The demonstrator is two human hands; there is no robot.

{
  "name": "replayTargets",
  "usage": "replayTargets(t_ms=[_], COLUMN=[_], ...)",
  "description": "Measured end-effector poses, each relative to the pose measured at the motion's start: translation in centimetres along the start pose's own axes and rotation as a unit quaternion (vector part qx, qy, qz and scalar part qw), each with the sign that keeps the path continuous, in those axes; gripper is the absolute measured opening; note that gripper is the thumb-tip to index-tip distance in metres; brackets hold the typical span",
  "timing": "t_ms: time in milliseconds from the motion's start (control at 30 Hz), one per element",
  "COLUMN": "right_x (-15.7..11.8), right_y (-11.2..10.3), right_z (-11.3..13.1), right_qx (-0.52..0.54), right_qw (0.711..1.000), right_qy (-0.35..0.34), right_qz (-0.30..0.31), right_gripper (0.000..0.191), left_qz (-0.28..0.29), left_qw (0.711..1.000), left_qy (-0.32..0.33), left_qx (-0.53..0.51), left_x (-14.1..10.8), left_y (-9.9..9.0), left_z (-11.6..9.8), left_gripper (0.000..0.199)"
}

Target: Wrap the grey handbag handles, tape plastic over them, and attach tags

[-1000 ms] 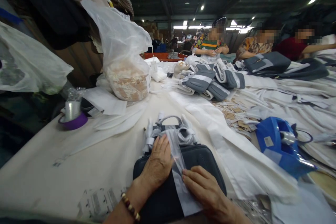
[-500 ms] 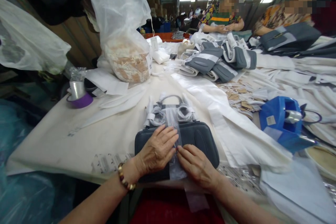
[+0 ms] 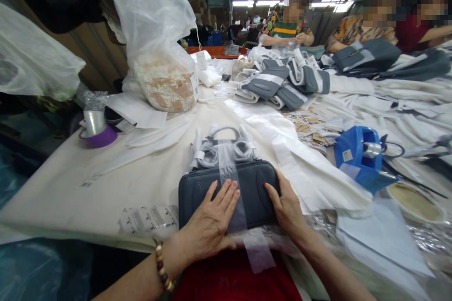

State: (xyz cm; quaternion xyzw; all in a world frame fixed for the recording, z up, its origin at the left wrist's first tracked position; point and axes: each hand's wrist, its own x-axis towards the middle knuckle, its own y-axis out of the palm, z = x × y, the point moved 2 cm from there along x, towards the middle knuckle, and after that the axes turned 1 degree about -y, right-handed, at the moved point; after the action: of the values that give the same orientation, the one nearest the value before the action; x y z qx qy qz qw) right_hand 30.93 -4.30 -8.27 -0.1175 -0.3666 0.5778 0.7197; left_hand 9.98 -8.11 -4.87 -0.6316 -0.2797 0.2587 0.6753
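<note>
The person wears a bracelet (image 3: 163,265) of round beads at the left wrist, brown, cream and dark red by turns. The left hand (image 3: 206,221) and right hand (image 3: 287,204) are bare, as are both forearms (image 3: 328,263). The right thumb's nail (image 3: 264,185) looks red. Deep red clothing (image 3: 233,280) shows at the near edge, its cut unclear.

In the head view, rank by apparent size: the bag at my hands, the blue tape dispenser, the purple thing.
Largest to smallest:
1. Bag
2. Blue tape dispenser
3. Purple thing
</note>
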Motion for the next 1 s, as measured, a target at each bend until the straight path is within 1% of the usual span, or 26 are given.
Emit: replayTargets(t_ms=[33, 67, 100, 133, 167, 233, 267, 300, 333, 367, 400, 467, 567, 633, 700, 833, 933, 1000], right_x=[-0.5, -1.2, -2.0, -3.0, -4.1, -6.4, -7.4, -8.2, -8.7, -9.0, -9.2, -9.1, -8.7, -8.8, -9.0, -9.3, -9.2, -9.2], right_y=[-0.2, -0.6, -1.3, -2.1, -2.9, -4.1, -4.5, -4.6, -4.6, -4.4, -4.1, -3.2, -1.6, -0.7, 0.1, 1.0, 1.2, 1.4], right_z=[0.2, 0.5, 0.9, 1.4, 1.8, 2.2, 2.2, 2.0, 1.8, 1.6, 1.5, 2.0, 3.9, 5.4, 6.3, 6.5, 6.6, 7.2], right_qx=[-0.014, -0.034, -0.053, -0.067, -0.077, -0.086, -0.092, -0.103, -0.116, -0.126, -0.127, -0.103, -0.048, -0.033, -0.028, -0.022, -0.014, -0.001], right_qw=[1.0, 0.998, 0.994, 0.985, 0.97, 0.925, 0.902, 0.885, 0.875, 0.871, 0.872, 0.883, 0.899, 0.899, 0.893, 0.887, 0.888, 0.888], right_qy=[-0.015, -0.046, -0.093, -0.157, -0.229, -0.359, -0.4, -0.424, -0.436, -0.441, -0.444, -0.438, -0.424, -0.428, -0.442, -0.451, -0.449, -0.446], right_qz=[-0.011, -0.024, -0.03, -0.023, 0.003, 0.093, 0.135, 0.163, 0.175, 0.174, 0.162, 0.132, 0.095, 0.081, 0.078, 0.091, 0.099, 0.107], right_gripper=[0.049, 0.048, 0.047, 0.047, 0.048, 0.048, 0.047, 0.044, 0.039, 0.034, 0.032, 0.034, 0.035, 0.036, 0.038, 0.041, 0.044, 0.044], left_qz=[0.01, 0.015, 0.014, 0.009, 0.004, 0.007, 0.013, 0.019, 0.022, 0.021, 0.016, 0.005, -0.008, -0.016, -0.025, -0.032, -0.014, 0.004], left_qw=[1.0, 1.0, 1.0, 1.0, 1.0, 1.0, 0.999, 0.999, 0.999, 0.999, 0.999, 0.998, 0.996, 0.994, 0.99, 0.987, 0.991, 0.992], left_qy=[0.002, 0.003, 0.005, 0.007, 0.006, 0.005, 0.006, 0.008, 0.007, 0.006, 0.006, 0.007, 0.02, 0.03, 0.034, 0.025, 0.024, 0.027], left_qx=[0.007, 0.013, 0.018, 0.022, 0.026, 0.03, 0.031, 0.032, 0.034, 0.039, 0.044, 0.056, 0.082, 0.106, 0.134, 0.155, 0.132, 0.121], left_x=[0.0, 0.0, 0.0, -0.1, -0.1, -0.1, -0.1, 0.0, 0.0, 0.0, 0.0, 0.1, 0.2, 0.3, 0.4, 0.5, 0.8, 1.1], left_y=[0.1, 0.1, 0.2, 0.3, 0.4, 0.5, 0.6, 0.7, 0.8, 0.8, 0.7, 0.5, 0.1, -0.2, -0.4, -0.7, -1.3, -1.9], left_z=[-0.1, -0.1, -0.1, 0.0, 0.1, 0.2, 0.3, 0.3, 0.3, 0.3, 0.3, 0.2, -0.1, -0.4, -0.8, -1.5, -1.3, -0.9], left_gripper=[0.096, 0.097, 0.097, 0.096, 0.095, 0.092, 0.091, 0.09, 0.089, 0.088, 0.088, 0.086, 0.073, 0.061, 0.053, 0.054, 0.057, 0.058])
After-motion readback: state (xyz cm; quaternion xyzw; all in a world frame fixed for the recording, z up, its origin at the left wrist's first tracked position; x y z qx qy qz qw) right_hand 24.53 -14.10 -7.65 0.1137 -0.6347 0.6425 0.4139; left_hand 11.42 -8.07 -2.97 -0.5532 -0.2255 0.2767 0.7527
